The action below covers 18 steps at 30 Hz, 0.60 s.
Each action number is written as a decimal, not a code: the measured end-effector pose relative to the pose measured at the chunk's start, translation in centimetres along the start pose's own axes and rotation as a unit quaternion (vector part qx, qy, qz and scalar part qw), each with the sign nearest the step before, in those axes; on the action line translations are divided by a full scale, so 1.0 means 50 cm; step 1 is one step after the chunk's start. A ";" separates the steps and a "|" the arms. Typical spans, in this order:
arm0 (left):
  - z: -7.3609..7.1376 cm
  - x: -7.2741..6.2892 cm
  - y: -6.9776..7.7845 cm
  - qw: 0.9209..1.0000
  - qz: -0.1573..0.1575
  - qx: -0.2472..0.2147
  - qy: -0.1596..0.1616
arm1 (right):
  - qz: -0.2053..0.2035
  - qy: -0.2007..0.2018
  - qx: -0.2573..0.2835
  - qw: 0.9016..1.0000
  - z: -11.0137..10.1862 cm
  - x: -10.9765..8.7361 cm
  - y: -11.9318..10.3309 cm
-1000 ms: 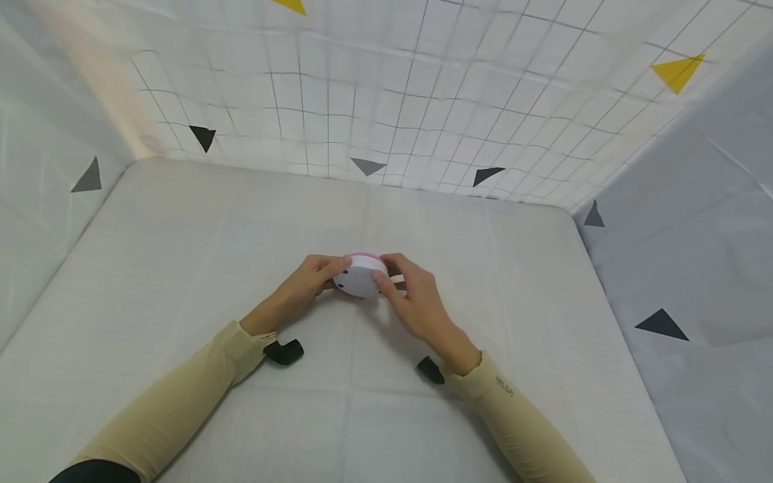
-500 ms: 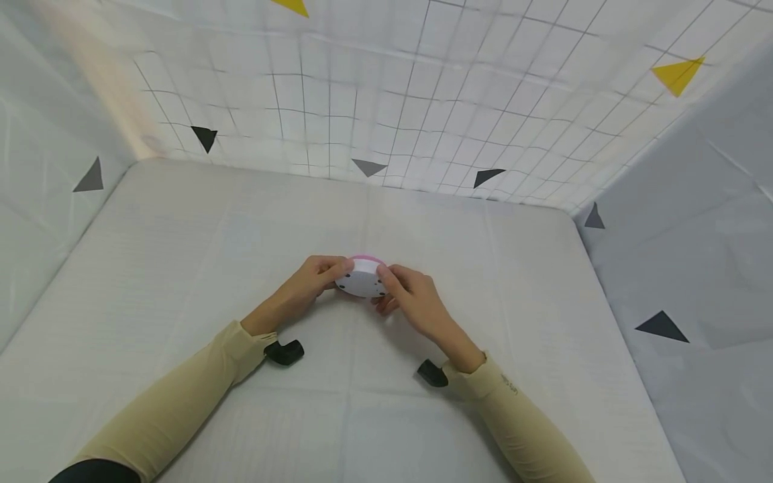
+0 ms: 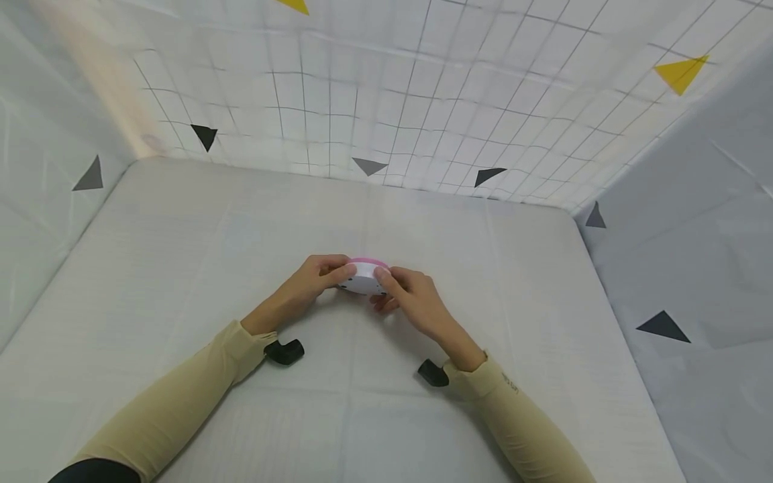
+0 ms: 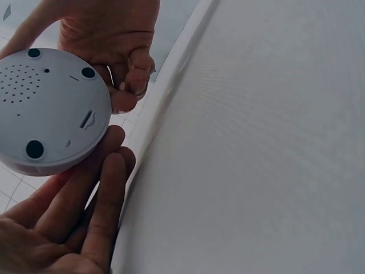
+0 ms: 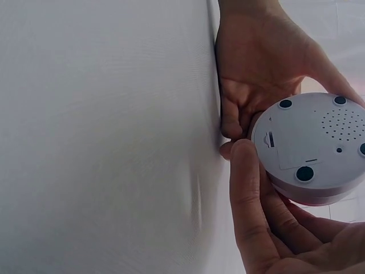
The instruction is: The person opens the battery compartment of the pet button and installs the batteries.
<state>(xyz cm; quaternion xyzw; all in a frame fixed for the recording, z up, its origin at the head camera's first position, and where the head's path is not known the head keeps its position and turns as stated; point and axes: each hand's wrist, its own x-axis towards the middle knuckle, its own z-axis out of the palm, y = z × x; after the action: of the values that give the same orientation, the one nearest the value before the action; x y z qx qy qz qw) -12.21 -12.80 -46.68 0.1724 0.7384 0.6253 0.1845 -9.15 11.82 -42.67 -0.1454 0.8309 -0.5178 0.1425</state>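
Both hands hold a round white device (image 3: 366, 280) with a pink rim, above the table; its exact kind is not shown. Its underside (image 4: 54, 114) carries dark round feet, a patch of small speaker holes, a tiny dark hole and a battery cover (image 5: 292, 142) with a slotted latch. On one edge my left hand (image 3: 304, 285) grips it, thumb on the side facing the head camera. My right hand (image 3: 418, 302) pinches the opposite edge between thumb and fingers, the other fingers loosely bent below. The device's far face is hidden in the head view.
A white-covered table (image 3: 356, 422) lies under the hands. White sheet walls surround it, the back one (image 3: 423, 121) gridded, with black, grey and yellow triangles. Black wrist pieces (image 3: 284, 352) stick out from the tan sleeves (image 3: 181, 396).
My right thumb has moved up along the device's edge, and other right fingers have come into view below it. The device has tilted slightly, showing less underside. The left hand stays nearly still.
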 end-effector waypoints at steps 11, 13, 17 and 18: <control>0.000 -0.001 0.002 0.999 0.031 -0.015 -0.011 | -0.018 -0.010 0.016 1.000 -0.002 0.003 0.009; 0.000 -0.001 0.000 0.999 0.032 -0.019 -0.010 | -0.022 -0.009 0.020 1.000 -0.002 0.004 0.009; 0.000 -0.001 0.001 0.999 0.031 -0.023 -0.009 | -0.027 -0.006 0.019 0.999 -0.004 0.005 0.012; -0.001 -0.001 0.002 0.999 0.031 -0.019 -0.008 | -0.027 -0.006 0.017 0.999 -0.005 0.005 0.014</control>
<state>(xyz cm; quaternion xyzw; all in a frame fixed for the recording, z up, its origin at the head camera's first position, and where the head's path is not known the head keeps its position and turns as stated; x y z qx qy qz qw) -12.18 -12.84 -46.58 0.1968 0.7195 0.6428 0.1745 -9.53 12.21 -43.21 -0.1684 0.8168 -0.5348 0.1356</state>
